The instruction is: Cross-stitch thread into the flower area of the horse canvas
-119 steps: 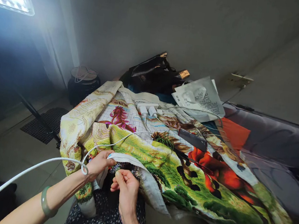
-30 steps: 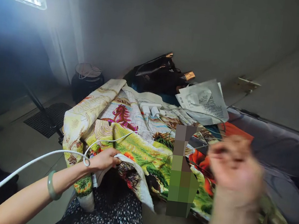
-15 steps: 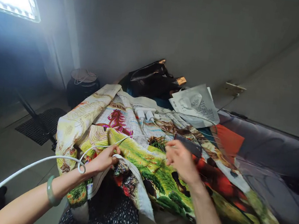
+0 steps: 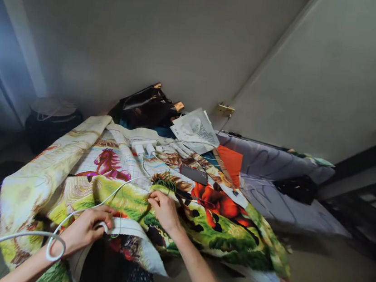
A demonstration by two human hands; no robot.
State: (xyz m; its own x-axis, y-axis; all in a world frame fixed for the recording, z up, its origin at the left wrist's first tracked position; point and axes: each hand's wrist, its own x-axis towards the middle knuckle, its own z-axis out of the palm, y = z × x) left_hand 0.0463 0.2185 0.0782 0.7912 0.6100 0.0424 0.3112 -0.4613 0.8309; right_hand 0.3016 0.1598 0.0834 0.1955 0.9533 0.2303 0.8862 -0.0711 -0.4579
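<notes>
A large cross-stitch cloth (image 4: 240, 246) with horses on green ground spreads before me and hangs over my lap. My left hand (image 4: 90, 226) is closed on the folded white-backed near edge of this cloth. Just above the cloth, right of the left hand, my right hand (image 4: 165, 209) is closed in a pinch. Whatever sits between its fingertips is too small to name. A bundle of green thread (image 4: 166, 183) lies on the cloth just beyond the right hand. A white cable (image 4: 18, 235) loops across my left forearm.
A dark phone (image 4: 193, 174) and a white power strip (image 4: 143, 145) with plugs lie on the cloth. Behind are a black bag (image 4: 144, 108) and a white printed bag (image 4: 196, 130). An orange piece (image 4: 229, 162) sits before a grey sofa (image 4: 262, 205).
My view has swung right, so the lamp has left it. The right hand has come down close to the cloth, nearer the left hand. The left hand still holds the folded edge.
</notes>
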